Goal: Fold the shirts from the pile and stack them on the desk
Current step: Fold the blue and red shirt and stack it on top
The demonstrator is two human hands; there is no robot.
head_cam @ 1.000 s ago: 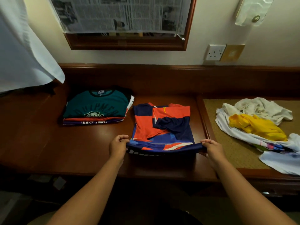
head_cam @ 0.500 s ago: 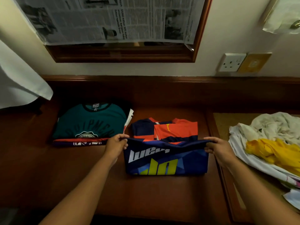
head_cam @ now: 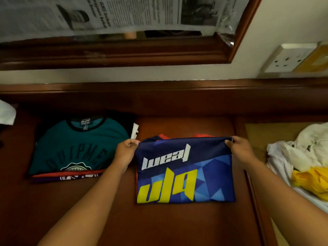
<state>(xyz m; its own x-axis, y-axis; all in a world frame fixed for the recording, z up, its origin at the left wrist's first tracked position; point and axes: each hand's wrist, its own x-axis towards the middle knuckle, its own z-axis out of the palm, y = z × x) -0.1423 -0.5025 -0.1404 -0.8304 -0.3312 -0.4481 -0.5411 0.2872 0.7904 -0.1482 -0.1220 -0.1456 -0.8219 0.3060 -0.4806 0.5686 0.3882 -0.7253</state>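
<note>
Both hands, left hand (head_cam: 126, 151) and right hand (head_cam: 238, 147), pinch the blue jersey's (head_cam: 184, 173) far corners.

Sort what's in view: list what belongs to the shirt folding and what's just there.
Part of the job:
left hand and right hand, pinching the blue jersey
folded stack, teal shirt on top
unfolded pile
desk

Just there:
newspaper
mirror frame
wall socket

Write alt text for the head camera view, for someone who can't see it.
Two hands, left and right, pinch the far corners of a folded blue jersey lying on a wooden desk. A stack of folded shirts sits to its left, and a loose pile of clothes lies at the right.
</note>
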